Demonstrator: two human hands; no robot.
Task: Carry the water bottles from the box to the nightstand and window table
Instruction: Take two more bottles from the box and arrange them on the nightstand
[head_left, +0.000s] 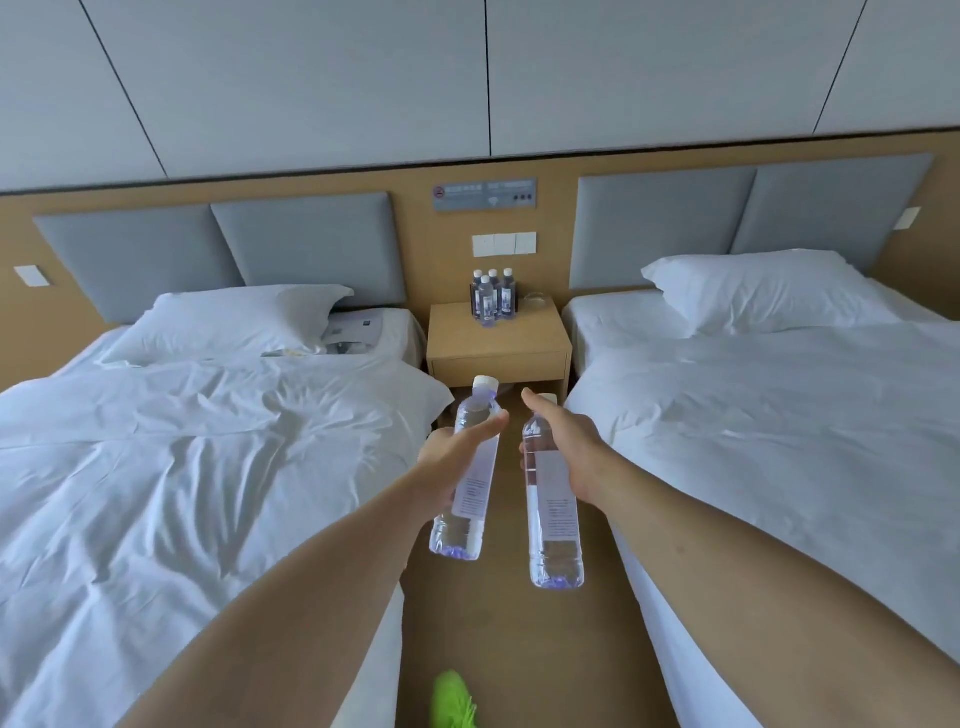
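left hand (451, 462) gripping bottle (467, 483), nightstand (498, 338) ahead

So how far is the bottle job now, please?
Done: four bottles stand on the nightstand. In hand: the left hand grips one bottle, the right hand another, both held out toward it. Left: setting these down. The box and window table are out of view.
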